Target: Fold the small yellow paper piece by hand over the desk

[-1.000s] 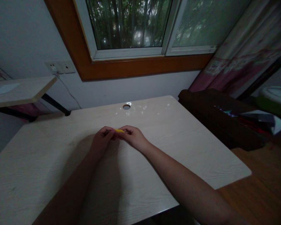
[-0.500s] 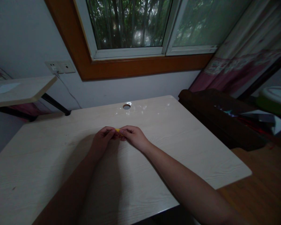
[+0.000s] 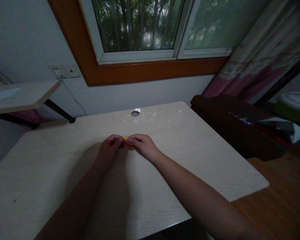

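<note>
Between my two hands is a small yellow piece (image 3: 125,138), thin and possibly folded; its kind is too small to make out. My left hand (image 3: 111,144) pinches its left end between thumb and fingers. On the other side, my right hand (image 3: 141,143) is closed on the right end in the same way. The fingertips nearly meet and hide most of the piece. Both hands are over the middle of the pale wood-grain desk (image 3: 180,160), and a soft shadow falls to their left.
A round cable hole (image 3: 135,114) lies near the desk's back edge. At the left a raised shelf (image 3: 27,95) stands on black legs, with a wall socket (image 3: 64,71) and cord behind it. Dark wooden furniture (image 3: 222,123) borders the desk's right side, below a curtain (image 3: 250,70).
Both hands keep their place and their pinch. The yellow piece between the fingertips looks slightly different in shape or tilt; otherwise the scene is the same.
</note>
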Motion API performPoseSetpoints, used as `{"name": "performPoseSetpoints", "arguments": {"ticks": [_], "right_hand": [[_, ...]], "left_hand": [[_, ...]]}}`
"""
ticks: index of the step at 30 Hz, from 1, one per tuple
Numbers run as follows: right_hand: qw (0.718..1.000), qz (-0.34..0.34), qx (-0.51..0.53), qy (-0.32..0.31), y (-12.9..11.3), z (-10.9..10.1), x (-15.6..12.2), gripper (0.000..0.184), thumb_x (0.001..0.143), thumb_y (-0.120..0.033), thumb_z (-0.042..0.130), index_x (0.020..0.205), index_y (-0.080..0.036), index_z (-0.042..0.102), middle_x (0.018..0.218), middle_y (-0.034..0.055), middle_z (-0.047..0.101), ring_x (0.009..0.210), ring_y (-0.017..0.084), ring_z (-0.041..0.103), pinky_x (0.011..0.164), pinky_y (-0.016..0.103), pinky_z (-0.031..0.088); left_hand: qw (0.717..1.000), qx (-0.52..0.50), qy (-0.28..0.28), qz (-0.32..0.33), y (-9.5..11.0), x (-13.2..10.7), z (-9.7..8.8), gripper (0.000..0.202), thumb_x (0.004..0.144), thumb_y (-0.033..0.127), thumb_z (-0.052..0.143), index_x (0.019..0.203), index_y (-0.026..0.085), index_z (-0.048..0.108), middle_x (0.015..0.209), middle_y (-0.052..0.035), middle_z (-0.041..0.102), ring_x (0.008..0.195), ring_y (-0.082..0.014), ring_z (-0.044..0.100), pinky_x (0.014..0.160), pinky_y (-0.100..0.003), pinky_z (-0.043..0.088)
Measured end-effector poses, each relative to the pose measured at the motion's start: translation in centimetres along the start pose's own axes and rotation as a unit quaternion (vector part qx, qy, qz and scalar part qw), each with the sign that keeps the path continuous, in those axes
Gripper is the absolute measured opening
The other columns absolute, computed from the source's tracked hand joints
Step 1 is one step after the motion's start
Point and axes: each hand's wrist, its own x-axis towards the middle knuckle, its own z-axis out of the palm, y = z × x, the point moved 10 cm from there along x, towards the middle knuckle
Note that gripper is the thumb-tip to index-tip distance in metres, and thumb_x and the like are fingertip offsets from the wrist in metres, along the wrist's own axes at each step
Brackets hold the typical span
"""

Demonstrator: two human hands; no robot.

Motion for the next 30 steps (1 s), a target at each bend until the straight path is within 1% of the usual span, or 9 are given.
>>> {"name": "performPoseSetpoints", "arguments": {"ticks": [4,7,13,19,25,30], "right_hand": [[1.000,0.000,0.017,0.009,-0.11,-0.12,0.05,0.027,0.082,-0.040,0.065,0.089,-0.015,0.073,0.074,0.0040,0.070,0.061,0.012,0.062,0.061,0.025,0.050],[1.000,0.003,0.011,0.004,-0.18,0.00,0.00,0.026,0.083,-0.039,0.064,0.089,-0.015,0.074,0.074,0.0041,0.070,0.061,0.012,0.062,0.062,0.025,0.050],[1.000,0.014,-0.002,0.001,-0.16,0.09,-0.16,0.029,0.082,-0.041,0.065,0.089,-0.015,0.075,0.076,0.0051,0.071,0.062,0.013,0.064,0.062,0.026,0.050],[1.000,0.030,-0.007,0.006,0.08,0.09,-0.23,0.031,0.080,-0.043,0.067,0.088,-0.014,0.076,0.074,0.0062,0.072,0.061,0.013,0.063,0.061,0.026,0.051],[0.999,0.029,-0.025,0.009,0.05,0.02,-0.24,0.032,0.080,-0.044,0.067,0.089,-0.015,0.076,0.074,0.0062,0.072,0.061,0.013,0.063,0.061,0.026,0.051],[0.999,0.021,-0.028,0.003,-0.15,0.06,-0.21,0.031,0.082,-0.042,0.065,0.089,-0.014,0.076,0.072,0.0054,0.071,0.061,0.013,0.063,0.060,0.024,0.050]], "left_hand": [[1.000,-0.008,-0.005,-0.001,-0.03,-0.07,0.11,0.026,0.082,0.042,0.065,0.091,0.017,0.064,0.085,-0.0053,0.073,0.078,-0.0172,0.067,0.077,-0.030,0.052],[1.000,-0.009,0.000,-0.008,-0.23,-0.07,0.04,0.026,0.082,0.042,0.066,0.091,0.017,0.064,0.084,-0.0052,0.073,0.078,-0.0177,0.068,0.078,-0.031,0.053],[1.000,0.002,-0.003,-0.006,-0.27,0.02,0.04,0.023,0.082,0.040,0.065,0.090,0.018,0.064,0.082,-0.0032,0.072,0.077,-0.0171,0.067,0.077,-0.030,0.052],[1.000,0.018,0.000,-0.003,-0.10,-0.02,-0.02,0.021,0.083,0.039,0.064,0.087,0.018,0.064,0.079,-0.0024,0.071,0.074,-0.0161,0.066,0.073,-0.028,0.051],[0.999,0.035,0.015,0.001,0.25,-0.20,-0.16,0.023,0.082,0.041,0.064,0.085,0.018,0.064,0.075,-0.0025,0.071,0.071,-0.0161,0.065,0.071,-0.028,0.050],[0.999,0.029,0.013,0.005,0.12,-0.10,-0.10,0.025,0.081,0.042,0.066,0.086,0.018,0.064,0.076,-0.0024,0.071,0.072,-0.0163,0.065,0.071,-0.028,0.050]]}}
